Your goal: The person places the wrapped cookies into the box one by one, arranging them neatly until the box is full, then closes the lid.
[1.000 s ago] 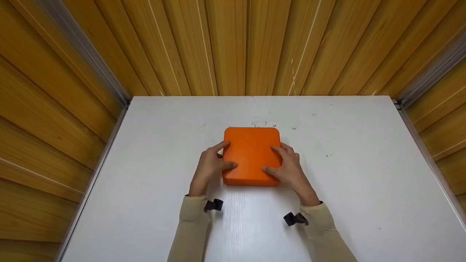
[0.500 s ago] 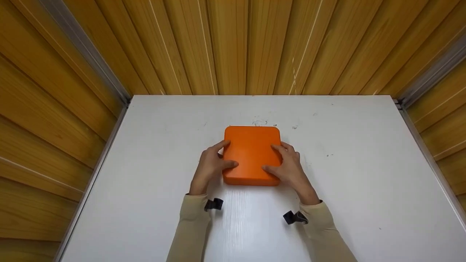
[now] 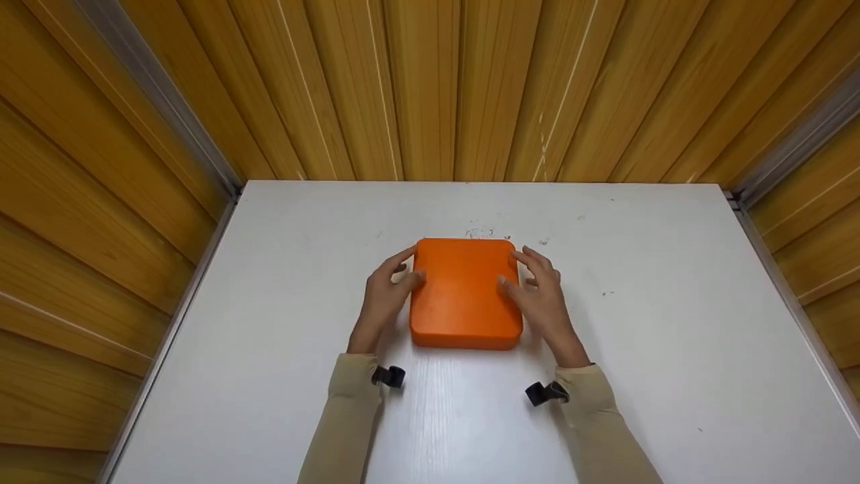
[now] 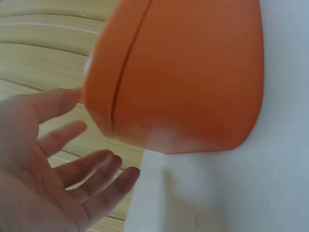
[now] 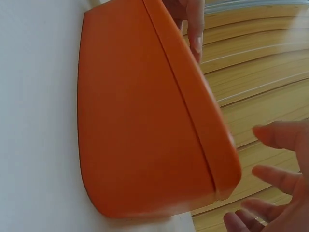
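An orange box (image 3: 465, 302) with rounded corners rests on the white table, its flat top facing up. Both wrist views show a seam running round it below the top, as of a fitted lid. My left hand (image 3: 384, 296) is at its left side, thumb and index finger at the top edge. In the left wrist view the other fingers (image 4: 113, 191) of that hand are spread and clear of the box. At the opposite side is my right hand (image 3: 545, 299), thumb over the top edge in the head view. The right wrist view shows its relaxed fingers (image 5: 275, 179) apart from the box.
The white table (image 3: 302, 269) has small dark marks (image 3: 480, 232) behind the box. Wood-patterned panels (image 3: 430, 87) stand at the back and both sides, with metal rails (image 3: 168, 101) at the corners. A small black camera (image 3: 390, 376) sits on each wrist.
Both hands have loosened from the box and shifted outward and slightly away from me; the thumbs have slid off the middle of the top toward its sides. The box stays in about the same place.
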Motion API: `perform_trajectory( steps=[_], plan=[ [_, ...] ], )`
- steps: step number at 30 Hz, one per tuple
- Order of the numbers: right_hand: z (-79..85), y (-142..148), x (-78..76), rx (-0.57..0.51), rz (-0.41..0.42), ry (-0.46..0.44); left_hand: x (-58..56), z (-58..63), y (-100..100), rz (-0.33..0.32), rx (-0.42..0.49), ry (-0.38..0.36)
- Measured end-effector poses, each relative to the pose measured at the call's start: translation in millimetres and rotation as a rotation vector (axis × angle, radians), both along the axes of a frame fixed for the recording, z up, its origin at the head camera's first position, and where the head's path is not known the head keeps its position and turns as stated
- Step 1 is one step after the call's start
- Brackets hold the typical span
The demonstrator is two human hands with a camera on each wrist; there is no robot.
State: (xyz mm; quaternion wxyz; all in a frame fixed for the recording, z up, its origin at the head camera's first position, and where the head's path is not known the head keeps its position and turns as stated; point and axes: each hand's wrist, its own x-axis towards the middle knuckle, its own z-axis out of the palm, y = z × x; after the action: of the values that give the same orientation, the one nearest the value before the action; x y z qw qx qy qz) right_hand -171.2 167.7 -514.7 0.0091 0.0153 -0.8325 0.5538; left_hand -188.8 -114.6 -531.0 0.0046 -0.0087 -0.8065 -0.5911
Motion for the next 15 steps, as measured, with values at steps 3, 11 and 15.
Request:
perform_trajectory(
  steps=[3,11,15],
  plan=[
    [-11.2,3.1,-11.7,-0.086,0.051,0.001,-9.5,-7.6,-2.4,-0.033,0.069,-0.013],
    [-38.0,9.8,-35.9,-0.165,0.163,0.004,-27.2,-25.5,-6.7,-0.151,0.211,-0.065],
    [-43.0,12.7,-40.7,-0.193,0.152,-0.011,-31.5,-27.9,-6.7,-0.183,0.237,-0.035]
  ],
)
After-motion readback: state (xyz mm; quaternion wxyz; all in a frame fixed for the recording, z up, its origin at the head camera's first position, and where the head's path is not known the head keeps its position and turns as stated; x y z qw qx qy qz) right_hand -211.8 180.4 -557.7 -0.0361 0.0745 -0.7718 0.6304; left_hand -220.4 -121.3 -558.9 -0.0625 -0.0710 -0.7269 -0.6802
